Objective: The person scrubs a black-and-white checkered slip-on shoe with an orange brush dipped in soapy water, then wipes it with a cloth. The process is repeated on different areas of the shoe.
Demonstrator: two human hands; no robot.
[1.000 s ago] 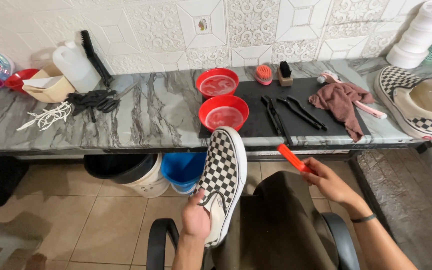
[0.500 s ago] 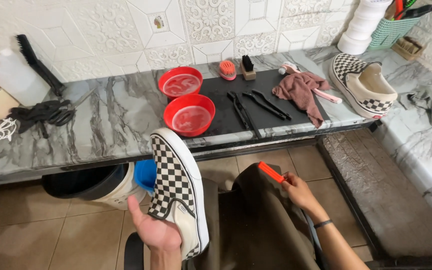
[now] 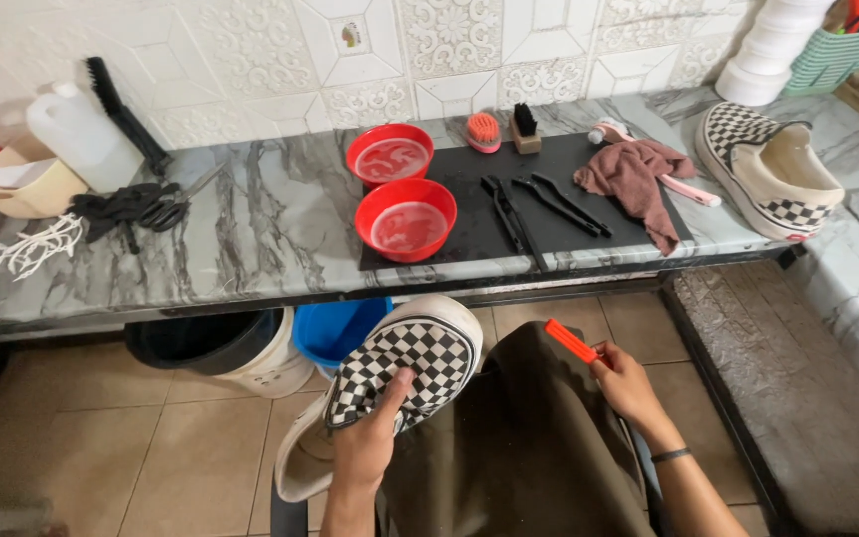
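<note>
My left hand [image 3: 368, 448] grips a black-and-white checkered slip-on shoe [image 3: 400, 373] over my lap, toe pointing toward the counter, upper facing up. My right hand [image 3: 630, 383] holds a small orange brush handle [image 3: 571, 340] beside my right knee. A matching checkered shoe [image 3: 770, 169] lies on the marble counter [image 3: 251, 239] at the right. Two red bowls [image 3: 406, 219] with liquid sit at the left edge of a black mat [image 3: 589, 194], along with dark brushes [image 3: 549, 204] and a mauve cloth [image 3: 638, 174].
An orange brush [image 3: 483, 129] and a small black brush [image 3: 524, 125] stand by the tiled wall. A white jug [image 3: 80, 137], beige container [image 3: 22, 182], black gloves with scissors [image 3: 136, 207] and white laces [image 3: 27, 249] lie left. Bins [image 3: 241, 348] sit under the counter.
The shoe in my left hand has turned from sole-side view to upper facing up, toe toward the counter. My right hand with the orange brush has stayed near my right knee.
</note>
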